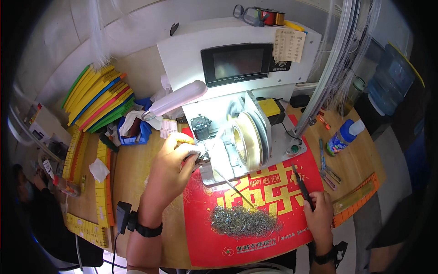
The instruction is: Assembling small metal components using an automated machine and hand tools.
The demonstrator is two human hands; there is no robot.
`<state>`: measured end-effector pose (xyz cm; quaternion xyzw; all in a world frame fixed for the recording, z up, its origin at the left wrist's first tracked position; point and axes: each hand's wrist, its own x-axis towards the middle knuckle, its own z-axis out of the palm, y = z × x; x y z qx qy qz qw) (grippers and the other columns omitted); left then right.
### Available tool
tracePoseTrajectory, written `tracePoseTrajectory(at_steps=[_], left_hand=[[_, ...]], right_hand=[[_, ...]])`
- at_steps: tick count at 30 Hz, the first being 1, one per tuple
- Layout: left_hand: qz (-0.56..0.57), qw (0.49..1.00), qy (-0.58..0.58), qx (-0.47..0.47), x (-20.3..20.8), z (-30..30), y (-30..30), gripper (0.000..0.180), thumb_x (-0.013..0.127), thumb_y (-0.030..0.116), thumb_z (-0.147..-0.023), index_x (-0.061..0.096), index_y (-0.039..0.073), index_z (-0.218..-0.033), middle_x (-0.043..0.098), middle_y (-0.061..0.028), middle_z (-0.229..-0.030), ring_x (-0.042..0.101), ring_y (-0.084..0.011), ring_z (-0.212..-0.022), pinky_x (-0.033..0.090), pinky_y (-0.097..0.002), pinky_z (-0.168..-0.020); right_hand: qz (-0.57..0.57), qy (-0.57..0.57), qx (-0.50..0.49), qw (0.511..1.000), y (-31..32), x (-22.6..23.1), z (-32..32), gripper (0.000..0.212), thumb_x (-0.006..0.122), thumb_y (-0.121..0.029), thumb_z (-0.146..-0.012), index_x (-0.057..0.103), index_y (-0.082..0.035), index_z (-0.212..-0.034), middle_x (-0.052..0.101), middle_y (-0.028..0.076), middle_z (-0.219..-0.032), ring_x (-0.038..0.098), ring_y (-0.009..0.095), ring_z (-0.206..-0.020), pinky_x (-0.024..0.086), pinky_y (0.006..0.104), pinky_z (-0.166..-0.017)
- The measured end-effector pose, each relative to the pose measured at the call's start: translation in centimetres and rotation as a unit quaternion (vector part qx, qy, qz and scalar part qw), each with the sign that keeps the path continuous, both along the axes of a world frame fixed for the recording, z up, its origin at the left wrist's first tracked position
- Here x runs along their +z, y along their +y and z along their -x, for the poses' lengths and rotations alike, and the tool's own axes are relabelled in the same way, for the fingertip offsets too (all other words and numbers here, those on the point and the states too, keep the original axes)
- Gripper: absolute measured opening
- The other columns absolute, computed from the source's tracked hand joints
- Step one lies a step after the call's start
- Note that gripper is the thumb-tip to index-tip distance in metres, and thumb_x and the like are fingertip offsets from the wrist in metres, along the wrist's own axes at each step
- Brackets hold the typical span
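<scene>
At the middle of a wooden table [175, 237], a white machine [178, 55] stands at the far side, with a dark screen [237, 64] on its upper front and a large spool of pale line [248, 141] below, toward the right. The left hand [171, 160] reaches up to the machine's left front; its thumb and forefinger are bent together at a small dark fitting [203, 158], and I cannot tell whether they grip anything. The right hand [320, 217], lower and to the right, has its fingers closed around the near end of a slim dark tool [301, 185] that points away toward the machine. Between the hands, on a red sheet with yellow lettering [200, 249], lies a heap of small, silvery metal pieces [244, 221]. A thin rod [235, 188] slants from the machine toward the heap. To the far left are stacked yellow trays [96, 96]; to the right, a blue bottle [342, 139].
</scene>
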<state>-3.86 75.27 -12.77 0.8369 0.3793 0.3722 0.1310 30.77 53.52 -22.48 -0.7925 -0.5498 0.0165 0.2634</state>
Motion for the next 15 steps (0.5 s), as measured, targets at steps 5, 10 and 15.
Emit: tracePoseTrajectory(at_steps=[5, 10, 15], left_hand=[[-0.093, 0.994, 0.044, 0.02, 0.7, -0.5, -0.1, 0.012, 0.07, -0.001, -0.084, 0.065, 0.001, -0.094, 0.064, -0.0137, -0.107, 0.066, -0.0336, -0.094, 0.053, -0.0408, -0.078], [-0.059, 0.997, 0.031, 0.035, 0.1, -0.3, -0.2, 0.012, 0.07, 0.0, -0.081, 0.062, 0.001, -0.09, 0.064, -0.0138, -0.106, 0.065, -0.031, -0.089, 0.052, -0.0387, -0.074], [0.099, 0.99, -0.091, -0.037, -0.2, 0.0, 0.3, 0.006, 0.062, -0.002, -0.087, 0.06, 0.0, -0.092, 0.059, -0.0085, -0.106, 0.055, -0.0128, -0.089, 0.045, -0.0255, -0.076]], right_hand=[[0.015, 0.051, -0.025, 0.998, -0.2, -0.2, -0.2, 0.03, 0.075, -0.005, -0.08, 0.057, -0.003, -0.104, 0.06, 0.015, -0.101, 0.062, 0.032, -0.096, 0.05, 0.0438, -0.082], [-0.053, 0.107, 0.01, 0.993, -1.4, 0.6, 0.2, 0.031, 0.073, 0.004, -0.08, 0.057, -0.002, -0.106, 0.059, 0.012, -0.102, 0.062, 0.025, -0.091, 0.051, 0.037, -0.081], [-0.17, 0.279, -0.011, 0.945, -3.3, 1.5, -0.3, 0.032, 0.07, 0.008, -0.082, 0.057, -0.002, -0.109, 0.057, 0.006, -0.104, 0.059, 0.014, -0.094, 0.049, 0.0298, -0.086]])
